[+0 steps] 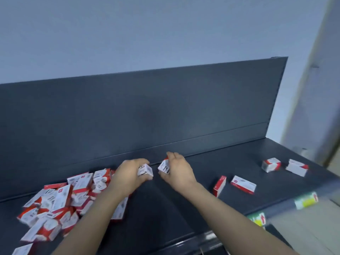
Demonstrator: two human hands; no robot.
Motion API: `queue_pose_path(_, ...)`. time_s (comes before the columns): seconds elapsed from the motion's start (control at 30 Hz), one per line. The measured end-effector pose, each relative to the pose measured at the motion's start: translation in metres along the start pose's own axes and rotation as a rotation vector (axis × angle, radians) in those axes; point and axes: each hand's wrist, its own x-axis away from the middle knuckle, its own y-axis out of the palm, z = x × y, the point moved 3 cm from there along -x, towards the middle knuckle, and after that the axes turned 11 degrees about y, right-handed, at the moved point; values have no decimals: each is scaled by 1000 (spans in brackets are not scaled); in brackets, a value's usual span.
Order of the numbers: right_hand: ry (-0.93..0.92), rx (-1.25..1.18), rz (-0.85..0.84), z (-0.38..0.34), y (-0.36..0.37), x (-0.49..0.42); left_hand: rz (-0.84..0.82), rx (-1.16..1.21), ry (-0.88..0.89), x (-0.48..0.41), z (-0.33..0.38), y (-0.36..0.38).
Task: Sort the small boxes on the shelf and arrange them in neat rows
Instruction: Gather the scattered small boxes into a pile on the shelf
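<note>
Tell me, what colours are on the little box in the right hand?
The small cardboard box is white and red, head view.

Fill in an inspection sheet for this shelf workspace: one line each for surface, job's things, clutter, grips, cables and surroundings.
Surface: dark shelf, flat, with an upright back panel behind it.
Job's things: jumbled pile of red-and-white boxes at the left; four loose boxes scattered at the right; no neat row yet.
Clutter: nothing seen.
Grips: left hand holds the left-hand box; right hand holds the paper-clips box, its label readable.
Cables: nothing seen.
Surroundings: plain wall behind; blurred price labels on the shelf's front edge.
</note>
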Motion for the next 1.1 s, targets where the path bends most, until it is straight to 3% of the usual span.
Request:
queue_pose_path(0.37, 193, 42, 151, 221, -124, -7, -88, 140, 191, -108, 191, 135)
queue_pose_path(0.6, 265, 127, 89, 334, -166, -1, -275, 123, 211, -142, 282, 226)
queue_pose_path(0.83, 159, 325, -116, 384, -170, -2, -503, -31, 273, -148, 323, 275)
queue_pose_path(1.1, 10, 440, -278, 396, -161, -2, -588, -139, 343, -161, 331, 294)
